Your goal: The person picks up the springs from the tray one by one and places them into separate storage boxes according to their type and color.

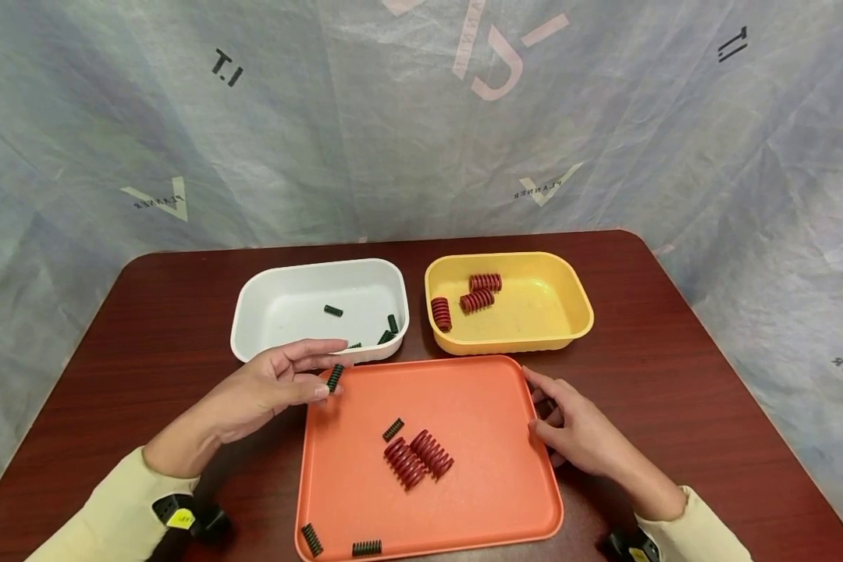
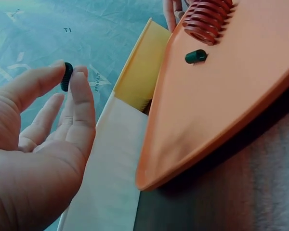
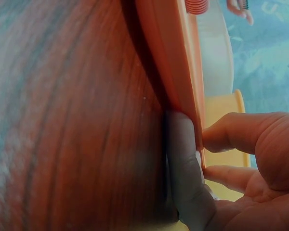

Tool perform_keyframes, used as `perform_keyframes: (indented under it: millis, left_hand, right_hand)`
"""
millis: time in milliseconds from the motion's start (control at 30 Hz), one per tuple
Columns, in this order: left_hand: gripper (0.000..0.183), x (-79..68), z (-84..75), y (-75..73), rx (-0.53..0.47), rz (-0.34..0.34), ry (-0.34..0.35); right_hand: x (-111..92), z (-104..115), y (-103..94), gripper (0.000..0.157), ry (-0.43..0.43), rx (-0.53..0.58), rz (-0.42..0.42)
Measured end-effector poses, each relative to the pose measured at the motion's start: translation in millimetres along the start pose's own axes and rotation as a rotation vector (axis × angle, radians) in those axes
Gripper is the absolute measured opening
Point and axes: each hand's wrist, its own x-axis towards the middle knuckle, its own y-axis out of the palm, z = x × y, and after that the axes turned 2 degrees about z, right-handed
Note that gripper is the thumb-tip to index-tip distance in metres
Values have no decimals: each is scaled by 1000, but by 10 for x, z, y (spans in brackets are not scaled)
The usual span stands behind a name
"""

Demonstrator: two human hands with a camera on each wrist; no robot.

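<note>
Left hand pinches a small green spring while right hand holds the tray

Left of centre in the head view, the left hand (image 1: 270, 384) has its thumb and fingertips clamped on a small dark green spring (image 1: 335, 378), which is held up at the upper left corner of an orange tray (image 1: 485, 496). The right hand (image 1: 579, 429), right of centre, has its fingers clamped on the tray's right edge; the right wrist view shows one finger outside and beneath the rim.

In the middle of the tray lie two large red springs (image 1: 405, 464) side by side, with another small green spring (image 1: 393, 429) just above them. Two more green springs (image 1: 367, 548) lie along the tray's lower left edges.

Above the tray on the dark red tabletop (image 1: 674, 382), a white bin (image 1: 274, 308) at centre left contains several green springs (image 1: 333, 311). Beside it, a yellow bin (image 1: 537, 304) has three red springs (image 1: 477, 301) in its left half. A grey sheet (image 1: 393, 156) hangs across the top.
</note>
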Motion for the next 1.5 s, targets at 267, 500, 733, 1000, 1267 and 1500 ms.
perform_keyframes:
  millis: [267, 500, 733, 1000, 1267, 1500]
  left_hand:
    - [47, 78, -196, -88, 16, -50, -24]
    - [51, 218, -368, -231, -10, -63, -6]
    - [45, 388, -501, -390, -31, -71, -32]
    - [42, 574, -662, -549, -9, -73, -77]
    - [52, 736, -737, -705, 25, -65, -152]
    - [59, 864, -781, -854, 68, -50, -221]
  right_hand:
    - [5, -8, -3, 73, -1, 0, -2]
    - [4, -8, -9, 73, -2, -6, 2]
    - [9, -9, -12, 74, 2, -14, 8]
    - [7, -18, 0, 74, -15, -21, -2]
    - [12, -19, 11, 74, -18, -14, -2]
    - [20, -15, 0, 75, -17, 0, 9]
